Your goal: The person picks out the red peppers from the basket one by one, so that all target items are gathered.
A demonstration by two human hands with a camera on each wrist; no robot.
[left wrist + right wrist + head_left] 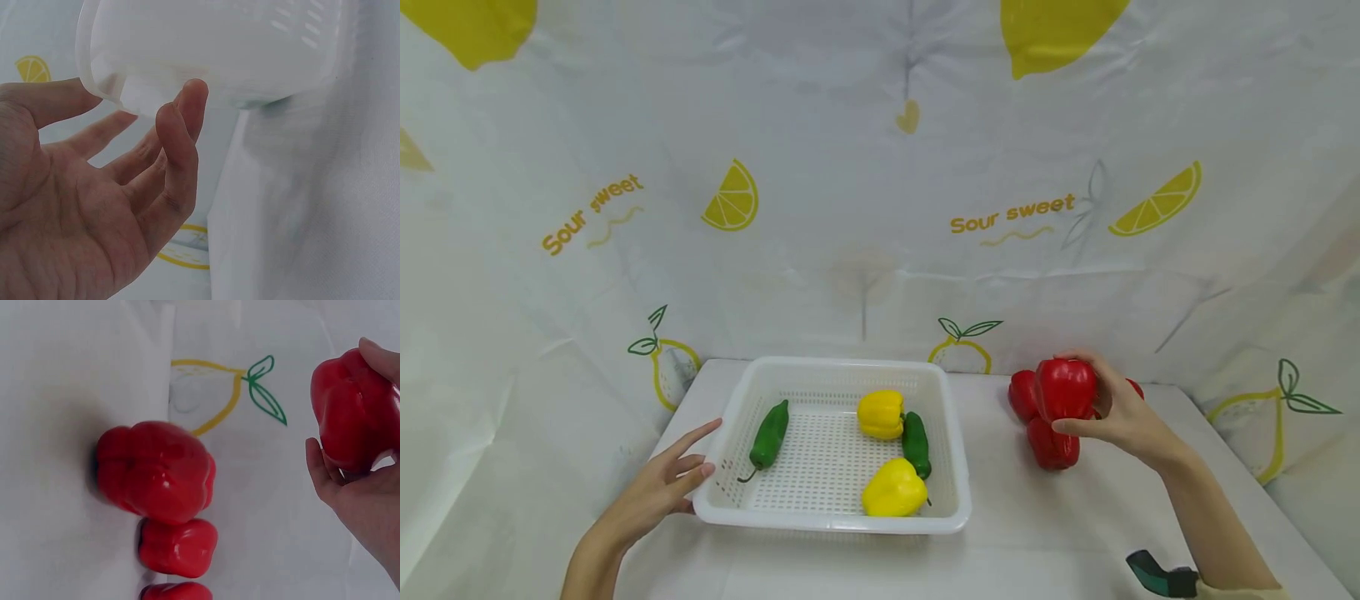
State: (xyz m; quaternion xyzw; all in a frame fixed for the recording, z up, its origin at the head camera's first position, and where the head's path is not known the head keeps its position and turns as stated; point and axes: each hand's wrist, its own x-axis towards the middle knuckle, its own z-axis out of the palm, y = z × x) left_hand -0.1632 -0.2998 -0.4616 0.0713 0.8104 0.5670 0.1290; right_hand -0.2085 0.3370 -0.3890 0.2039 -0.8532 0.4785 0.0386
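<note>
My right hand (1122, 419) grips a red bell pepper (1066, 388), thumb on one side and fingers on the other. In the right wrist view this held pepper (353, 409) is up off the table, apart from the other red bell peppers (159, 472). At the left end of a white plastic basket (831, 523), my left hand (647, 496) has its fingers spread and loosely bent. Fingertips of the left hand (81, 206) meet the basket's rim (87, 56) in the left wrist view. Inside the basket lie two green peppers (771, 435) and two yellow bell peppers (895, 489).
Red bell peppers (1054, 444) cluster on the white table (1000, 533) right of the basket, partly hidden by my right hand. A white sheet with lemon prints (850, 167) hangs behind the table and along its sides. A dark strap piece (1161, 577) shows by the right sleeve.
</note>
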